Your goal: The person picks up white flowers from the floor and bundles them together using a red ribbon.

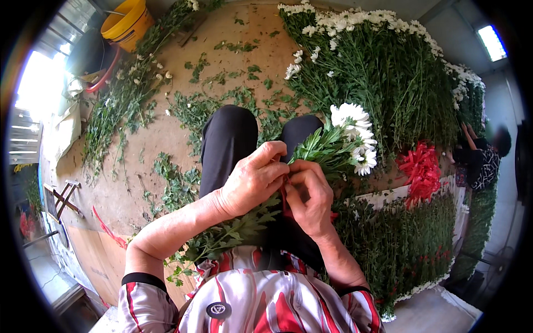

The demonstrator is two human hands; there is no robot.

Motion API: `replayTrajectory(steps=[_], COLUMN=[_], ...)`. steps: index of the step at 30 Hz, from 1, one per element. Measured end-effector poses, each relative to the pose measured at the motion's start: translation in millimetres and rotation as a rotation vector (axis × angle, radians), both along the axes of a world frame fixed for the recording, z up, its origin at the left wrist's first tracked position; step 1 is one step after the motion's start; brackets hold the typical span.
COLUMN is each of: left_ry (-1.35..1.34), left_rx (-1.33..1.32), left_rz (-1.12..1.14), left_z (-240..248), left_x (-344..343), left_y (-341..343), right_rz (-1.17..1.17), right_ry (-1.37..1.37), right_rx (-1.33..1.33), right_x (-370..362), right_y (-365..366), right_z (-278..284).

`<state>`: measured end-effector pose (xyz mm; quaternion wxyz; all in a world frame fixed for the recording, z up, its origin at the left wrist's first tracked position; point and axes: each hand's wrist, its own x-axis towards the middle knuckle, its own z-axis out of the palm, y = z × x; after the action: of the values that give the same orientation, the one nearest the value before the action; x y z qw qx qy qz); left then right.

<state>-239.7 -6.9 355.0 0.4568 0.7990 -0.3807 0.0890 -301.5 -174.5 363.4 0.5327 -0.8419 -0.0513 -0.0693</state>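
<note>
Across my lap lies a bunch of white chrysanthemums [325, 149], its blooms pointing to the right and its leafy stems running down to the left. My left hand [252, 180] is closed in a pinch at the middle of the stems. Close beside it, my right hand [310, 197] is also closed, thumb and fingers together. Between the two hands a red plastic strip [285, 197] shows around the stems, and the fingers of both hands pinch at it. The exact grip of the fingertips is partly hidden.
Large piles of white chrysanthemums [383, 77] lie at right, with tied bunches [394, 244] nearer. Red strips [420, 172] hang between them. Loose stems [125, 105] and leaf scraps litter the floor. A yellow bucket [126, 25], folding stool [61, 200] and another person [483, 158] are around.
</note>
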Motion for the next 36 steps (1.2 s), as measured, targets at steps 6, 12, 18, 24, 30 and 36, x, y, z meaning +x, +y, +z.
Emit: replayTrajectory(steps=[6, 12, 18, 24, 30, 36], left_ry=[-0.086, -0.057, -0.063, -0.093, -0.054, 0.049], left_rx=[0.013, 0.039, 0.056, 0.04, 0.112, 0.233], left_rz=[0.035, 0.05, -0.001, -0.037, -0.053, -0.083], left_z=[-5, -6, -7, -4, 0, -3], left_x=[4, 0, 0, -2, -4, -20], left_y=[-3, -4, -1, 1, 13, 44], right_rz=[-0.05, -0.012, -0.035, -0.005, -0.07, -0.128], right_ry=[0.032, 0.026, 0.054, 0.016, -0.119, -0.121], right_rx=[0.064, 0.069, 0.103, 0.08, -0.223, -0.345], right_x=[4, 11, 10, 11, 4, -5], right_y=[-2, -13, -10, -11, -4, -18], right_z=[6, 5, 4, 0, 4, -7])
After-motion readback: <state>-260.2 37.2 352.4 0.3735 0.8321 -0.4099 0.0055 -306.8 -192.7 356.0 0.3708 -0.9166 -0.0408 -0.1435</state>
